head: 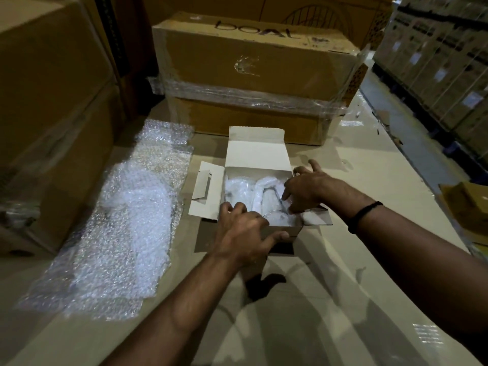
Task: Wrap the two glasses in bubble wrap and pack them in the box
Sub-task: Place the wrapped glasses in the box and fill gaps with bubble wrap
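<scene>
2 glasses lie side by side in the small white box (258, 151), both wrapped: the left glass (236, 188) & the right glass (272, 204). The box top is open, flaps out. The desk (343, 286) has free room near & to the R. 1 bubble wrap sheet (126, 228) lies L of the box. 1 big carton (250, 75) stands just behind; more cartons (52, 101) wall off the L side. The left hand (243, 233) grips the box's near wall. The right hand (306, 188) is in the box, fingers bent onto the right glass; can't tell if it pinches.
</scene>
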The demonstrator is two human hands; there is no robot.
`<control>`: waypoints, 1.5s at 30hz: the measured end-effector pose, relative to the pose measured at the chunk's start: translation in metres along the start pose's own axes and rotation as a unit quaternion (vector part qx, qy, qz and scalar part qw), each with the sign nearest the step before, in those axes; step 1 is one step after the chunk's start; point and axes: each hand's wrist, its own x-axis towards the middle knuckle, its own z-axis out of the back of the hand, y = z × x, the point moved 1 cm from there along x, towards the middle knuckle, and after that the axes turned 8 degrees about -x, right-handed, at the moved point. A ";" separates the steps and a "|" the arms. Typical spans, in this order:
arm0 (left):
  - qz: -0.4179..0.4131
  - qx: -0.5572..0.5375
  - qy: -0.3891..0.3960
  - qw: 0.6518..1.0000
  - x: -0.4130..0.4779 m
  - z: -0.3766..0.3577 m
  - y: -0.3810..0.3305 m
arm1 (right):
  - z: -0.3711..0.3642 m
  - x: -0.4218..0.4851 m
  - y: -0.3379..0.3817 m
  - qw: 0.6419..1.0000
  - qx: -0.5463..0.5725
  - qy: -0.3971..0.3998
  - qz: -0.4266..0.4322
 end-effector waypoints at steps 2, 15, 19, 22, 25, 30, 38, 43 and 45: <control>0.011 0.009 0.040 0.999 -0.001 0.001 0.003 | -0.001 0.000 0.005 1.000 0.001 0.005 -0.001; 0.054 0.035 0.000 0.998 -0.021 0.013 0.018 | -0.007 -0.031 0.029 0.997 0.047 -0.029 -0.054; 0.097 -0.011 0.057 0.994 -0.013 0.020 0.016 | -0.001 -0.031 0.045 0.990 0.041 -0.087 -0.098; 0.050 -0.021 0.008 0.999 -0.027 0.020 0.026 | 0.002 -0.034 0.044 0.990 0.041 -0.074 -0.111; 0.003 -0.072 -0.187 0.980 -0.065 0.016 0.053 | 0.002 -0.047 0.039 0.983 0.086 -0.100 -0.130; 0.287 -0.040 -0.305 0.907 -0.118 0.023 0.119 | 0.022 -0.097 0.084 0.886 0.305 -0.317 -0.146; 0.432 -0.040 -0.148 0.889 -0.121 0.028 0.167 | -0.001 -0.070 0.246 0.847 0.383 -0.367 -0.013; 0.320 -0.335 -0.249 0.851 -0.125 0.032 0.170 | -0.021 -0.049 0.273 0.905 0.330 -0.265 -0.030; 0.258 -0.445 -0.259 0.818 -0.129 0.033 0.169 | -0.025 -0.047 0.273 0.899 0.337 -0.278 -0.025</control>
